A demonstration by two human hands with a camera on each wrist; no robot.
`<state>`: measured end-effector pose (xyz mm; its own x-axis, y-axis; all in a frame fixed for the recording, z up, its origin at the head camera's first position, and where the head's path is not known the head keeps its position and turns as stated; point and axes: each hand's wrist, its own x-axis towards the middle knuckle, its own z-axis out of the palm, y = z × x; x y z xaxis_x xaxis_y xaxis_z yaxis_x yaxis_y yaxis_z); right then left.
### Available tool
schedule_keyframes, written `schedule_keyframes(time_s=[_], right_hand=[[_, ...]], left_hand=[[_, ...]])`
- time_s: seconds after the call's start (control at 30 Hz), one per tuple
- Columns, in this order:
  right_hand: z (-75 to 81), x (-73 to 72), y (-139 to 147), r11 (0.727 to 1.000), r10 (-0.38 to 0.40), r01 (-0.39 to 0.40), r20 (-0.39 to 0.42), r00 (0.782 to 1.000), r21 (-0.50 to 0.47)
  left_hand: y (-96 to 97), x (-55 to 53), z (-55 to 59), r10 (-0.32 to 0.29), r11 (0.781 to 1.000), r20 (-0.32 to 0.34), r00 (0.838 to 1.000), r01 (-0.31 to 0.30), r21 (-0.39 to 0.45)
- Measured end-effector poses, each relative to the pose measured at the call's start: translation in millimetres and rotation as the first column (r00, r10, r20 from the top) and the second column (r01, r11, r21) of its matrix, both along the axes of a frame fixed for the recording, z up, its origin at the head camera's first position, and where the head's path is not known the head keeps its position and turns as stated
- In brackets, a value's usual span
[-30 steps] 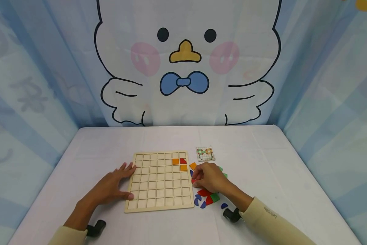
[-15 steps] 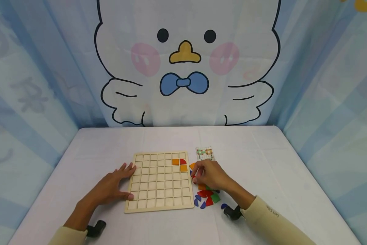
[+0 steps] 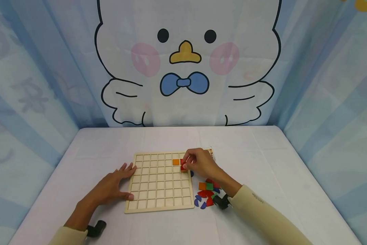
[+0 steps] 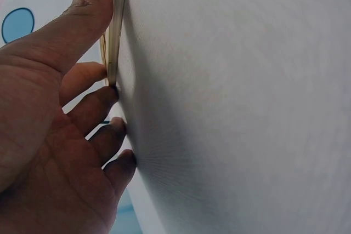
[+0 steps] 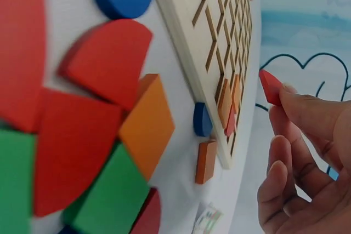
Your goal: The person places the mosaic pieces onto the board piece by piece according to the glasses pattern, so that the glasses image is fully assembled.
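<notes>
My left hand (image 3: 114, 183) lies at the left edge of a wooden grid board (image 3: 153, 190), fingers spread, thumb and fingertips touching its rim. In the left wrist view, the fingers stay fairly straight beside the board's thin edge (image 4: 115, 31). Over the board's upper right part, my right hand (image 3: 203, 165) pinches a red quarter-circle tile (image 5: 270, 87) between thumb and fingers. The board bears two orange square tiles (image 5: 225, 104) and a red quarter-circle tile (image 5: 230, 123) near that corner; from the head view the right fingers partly cover these.
Loose red, green, orange and blue tiles (image 3: 203, 194) lie along the board's right side, several overlapping. A small printed pattern card (image 5: 207, 220) lies past the board's far right corner, mostly hidden behind the right hand in the head view. A patterned curtain (image 3: 183, 109) hangs behind the table.
My right hand has picked up the red quarter-circle tile from beside the board and moved up and left with it, over the board's upper right cells. The left hand has not moved.
</notes>
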<state>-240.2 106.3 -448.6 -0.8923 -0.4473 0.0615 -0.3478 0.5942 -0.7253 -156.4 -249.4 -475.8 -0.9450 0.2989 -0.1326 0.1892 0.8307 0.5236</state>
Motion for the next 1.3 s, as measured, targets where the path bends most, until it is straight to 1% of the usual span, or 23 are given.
schedule_keyframes(time_s=[0.1,0.2,0.43,0.57,0.77,1.03,1.17,1.3], right_hand=[[0.3,-5.9,-9,1.0,0.016,-0.016,-0.027,0.999,0.009],[-0.6,-12.2,-20,1.0,0.017,-0.016,-0.038,0.999,0.021],[-4.2,-24.6,-42,0.998,0.015,-0.013,-0.031,0.999,0.057],[-7.9,-28.8,-51,0.997,0.0,0.001,-0.021,1.0,0.081],[-11.6,-30.4,-59,0.99,-0.022,0.025,-0.02,1.0,0.138],[-9.7,-31.2,-63,0.982,-0.022,0.027,-0.03,0.999,0.185],[-9.1,-31.6,-64,0.982,-0.009,0.016,-0.039,0.999,0.191],[-8.2,-31.7,-62,0.986,-0.001,0.008,-0.044,0.999,0.168]], left_hand=[[0.0,0.7,-0.2,-0.005,1.0,-0.001,1.0,0.005,0.0],[-0.4,1.5,0.6,-0.012,1.0,-0.008,1.0,0.012,-0.004],[-0.1,1.3,0.4,-0.005,1.0,0.001,1.0,0.005,0.009],[-0.2,-0.2,-0.3,0.001,1.0,0.005,1.0,-0.001,0.011],[0.5,-1.1,-0.2,0.003,1.0,0.008,1.0,-0.003,0.014],[-0.1,-2.0,-0.4,0.0,1.0,0.009,1.0,0.0,0.005],[-0.4,-2.3,-1.1,0.003,1.0,0.014,1.0,-0.003,0.007],[-0.6,-2.3,-0.8,0.007,1.0,0.014,1.0,-0.007,0.006]])
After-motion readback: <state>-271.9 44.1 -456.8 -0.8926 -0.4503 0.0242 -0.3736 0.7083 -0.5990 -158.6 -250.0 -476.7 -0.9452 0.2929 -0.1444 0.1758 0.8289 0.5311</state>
